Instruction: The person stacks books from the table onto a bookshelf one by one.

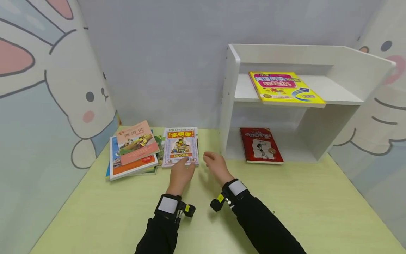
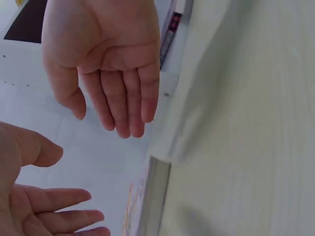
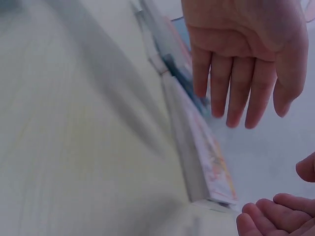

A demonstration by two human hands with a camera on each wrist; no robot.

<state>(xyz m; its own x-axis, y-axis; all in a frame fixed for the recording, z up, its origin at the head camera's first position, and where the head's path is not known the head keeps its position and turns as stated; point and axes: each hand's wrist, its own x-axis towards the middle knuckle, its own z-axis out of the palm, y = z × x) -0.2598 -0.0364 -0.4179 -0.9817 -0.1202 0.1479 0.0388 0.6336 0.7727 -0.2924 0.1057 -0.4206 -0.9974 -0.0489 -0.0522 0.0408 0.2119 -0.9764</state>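
While the left hand (image 1: 180, 176) is partly hiding the white book (image 1: 180, 143) on the tabletop (image 1: 127, 218), contact being unclear, the right hand (image 1: 218, 167) is hovering nearby; both grips are gaping; a shelf unit (image 1: 337, 89) is holding a yellow book (image 1: 285, 88) above a red book (image 1: 260, 145).

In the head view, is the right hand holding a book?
No, a visible gap separates the empty right hand from the pale-bordered book.

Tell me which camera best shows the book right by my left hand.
The head view: there the book shows nearly its whole front cover, title and picture included. The left wrist view catches only an edge and a cover sliver; the right wrist view, an edge and a blurred, slanted cover.
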